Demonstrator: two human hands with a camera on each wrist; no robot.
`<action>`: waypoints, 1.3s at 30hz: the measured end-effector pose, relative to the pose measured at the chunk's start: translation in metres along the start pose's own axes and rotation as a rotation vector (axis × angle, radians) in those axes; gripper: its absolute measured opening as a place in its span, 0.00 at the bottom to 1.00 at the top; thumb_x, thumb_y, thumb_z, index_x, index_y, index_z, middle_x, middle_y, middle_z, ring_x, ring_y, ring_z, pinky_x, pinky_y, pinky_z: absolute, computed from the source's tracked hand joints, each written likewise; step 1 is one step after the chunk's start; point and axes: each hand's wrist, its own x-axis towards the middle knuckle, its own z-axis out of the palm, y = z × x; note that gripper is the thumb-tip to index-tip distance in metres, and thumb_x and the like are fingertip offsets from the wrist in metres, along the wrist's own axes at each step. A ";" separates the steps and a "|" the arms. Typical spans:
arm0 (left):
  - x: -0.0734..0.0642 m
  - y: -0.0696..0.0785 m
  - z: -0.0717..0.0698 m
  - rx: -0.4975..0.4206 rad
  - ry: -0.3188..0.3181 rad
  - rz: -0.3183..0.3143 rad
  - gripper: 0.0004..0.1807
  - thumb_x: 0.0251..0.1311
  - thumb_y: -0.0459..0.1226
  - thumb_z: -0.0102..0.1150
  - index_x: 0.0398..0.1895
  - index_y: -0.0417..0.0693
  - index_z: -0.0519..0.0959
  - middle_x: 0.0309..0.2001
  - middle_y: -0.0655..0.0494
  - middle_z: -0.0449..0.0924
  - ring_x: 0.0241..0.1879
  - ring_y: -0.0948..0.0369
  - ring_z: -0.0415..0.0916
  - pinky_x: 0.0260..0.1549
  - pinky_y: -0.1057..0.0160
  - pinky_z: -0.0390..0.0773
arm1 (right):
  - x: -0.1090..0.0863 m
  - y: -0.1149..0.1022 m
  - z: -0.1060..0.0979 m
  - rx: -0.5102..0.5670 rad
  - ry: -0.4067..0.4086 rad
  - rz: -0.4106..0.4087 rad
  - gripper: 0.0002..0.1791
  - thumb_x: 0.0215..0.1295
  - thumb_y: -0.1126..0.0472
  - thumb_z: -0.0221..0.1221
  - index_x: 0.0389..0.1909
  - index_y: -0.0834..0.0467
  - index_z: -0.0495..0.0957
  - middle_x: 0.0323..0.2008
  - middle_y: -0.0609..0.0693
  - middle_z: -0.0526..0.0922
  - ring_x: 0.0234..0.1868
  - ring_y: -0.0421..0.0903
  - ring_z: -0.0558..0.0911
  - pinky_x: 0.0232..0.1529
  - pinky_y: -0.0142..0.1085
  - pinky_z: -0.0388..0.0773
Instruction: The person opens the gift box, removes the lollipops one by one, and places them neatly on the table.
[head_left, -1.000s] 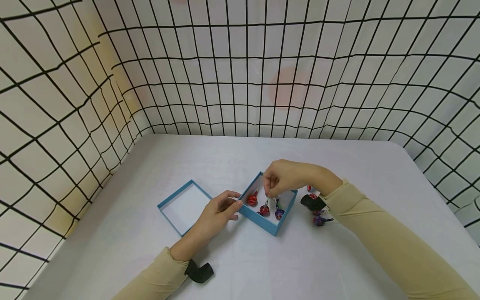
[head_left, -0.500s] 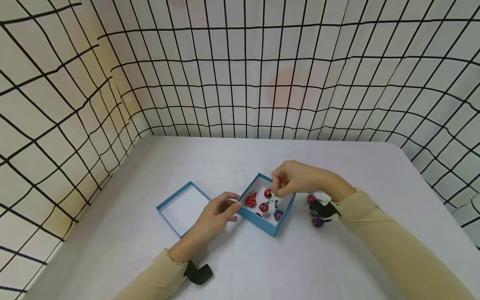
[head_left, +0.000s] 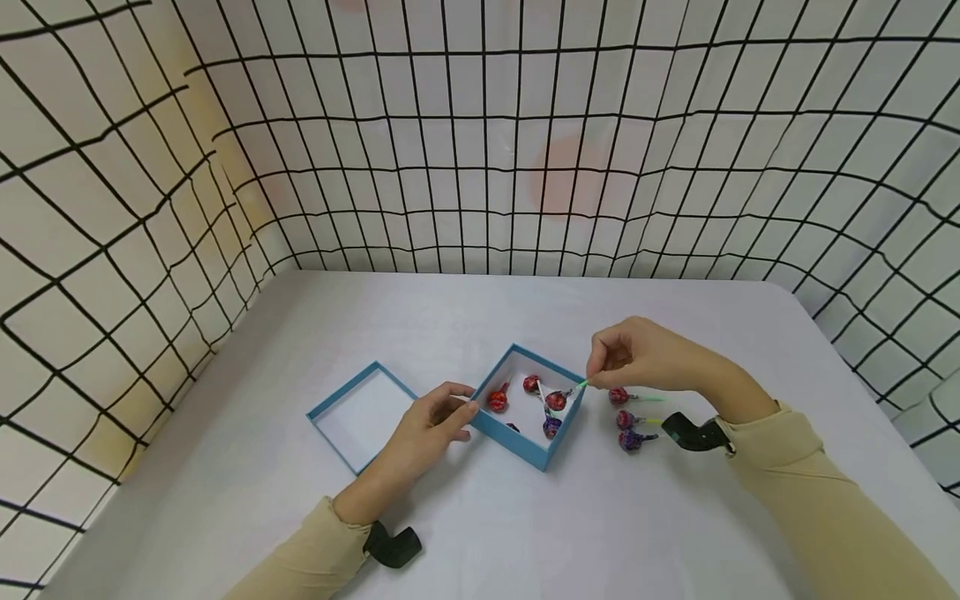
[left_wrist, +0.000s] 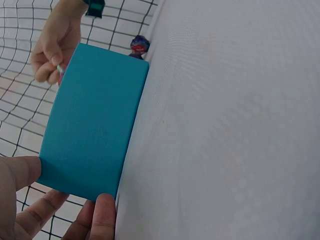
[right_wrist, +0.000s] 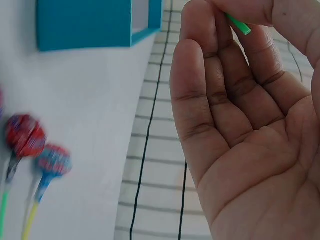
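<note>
1. Right hand (head_left: pixel 648 354): just outside the right corner of the blue box (head_left: pixel 517 440). Thumb and fingertips pinch a green stick (right_wrist: pixel 239 24), the other fingers loosely bent; a hold that probably keeps the wrapper untouched.
2. Held lollipop (head_left: pixel 557 401), quantity 1: red head inside the box's outline, stick slanting across its right-hand rim. Whether the head rests on the box floor cannot be told.
3. Left hand (head_left: pixel 431 425): at the box's left corner, thumb by the rim, fingers bent against the outside. Grips the box, presumably to steady it.
4. Blue box: white inside, mouth upward, 1 corner toward the person; the turn seems to give each hand a corner.
5. Loose in the box: 1 plain red lollipop (head_left: pixel 497 400) by its left corner; 1 rear red lollipop (head_left: pixel 532 383) toward its far side; 1 purple lollipop (head_left: pixel 552 427) toward its near corner.
6. Right of the box, 3 in a row: green-stick lollipop (head_left: pixel 618 396), yellow-stick lollipop (head_left: pixel 626 420), dark purple lollipop (head_left: pixel 630 440). Heads face the box, sticks outward, likely for easy pinching.
7. Blue lid (head_left: pixel 363 421): left of the box, hollow side up, apparently there to leave the box's mouth uncovered.
8. White table (head_left: pixel 480 533): beneath the box. Gridded backdrop (head_left: pixel 502 183): beyond it.
</note>
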 end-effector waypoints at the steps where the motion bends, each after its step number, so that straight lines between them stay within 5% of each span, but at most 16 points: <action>1: 0.000 0.000 0.000 0.000 0.003 -0.002 0.18 0.79 0.44 0.60 0.66 0.48 0.79 0.56 0.45 0.86 0.43 0.56 0.88 0.54 0.54 0.87 | -0.006 0.002 -0.001 0.006 0.013 -0.002 0.04 0.69 0.65 0.70 0.35 0.59 0.84 0.37 0.56 0.89 0.35 0.49 0.88 0.42 0.34 0.87; 7: 0.001 0.001 -0.001 0.000 0.002 -0.001 0.18 0.80 0.43 0.60 0.66 0.48 0.79 0.56 0.43 0.85 0.44 0.55 0.88 0.54 0.54 0.88 | -0.043 0.016 -0.004 0.050 0.084 -0.035 0.03 0.71 0.65 0.69 0.37 0.60 0.85 0.39 0.56 0.89 0.38 0.47 0.90 0.47 0.34 0.87; 21: 0.000 -0.001 -0.002 0.008 0.009 -0.005 0.19 0.79 0.44 0.60 0.66 0.48 0.79 0.56 0.44 0.86 0.43 0.56 0.88 0.54 0.54 0.88 | -0.098 0.048 0.012 0.065 0.169 -0.070 0.07 0.70 0.70 0.68 0.37 0.54 0.84 0.37 0.54 0.89 0.37 0.45 0.87 0.39 0.33 0.86; 39: 0.002 -0.001 0.000 -0.001 0.002 -0.002 0.19 0.79 0.43 0.60 0.67 0.47 0.79 0.56 0.43 0.85 0.44 0.56 0.88 0.53 0.55 0.88 | -0.114 0.080 0.028 0.150 0.142 -0.035 0.05 0.70 0.71 0.67 0.38 0.57 0.85 0.36 0.49 0.91 0.36 0.38 0.86 0.36 0.32 0.82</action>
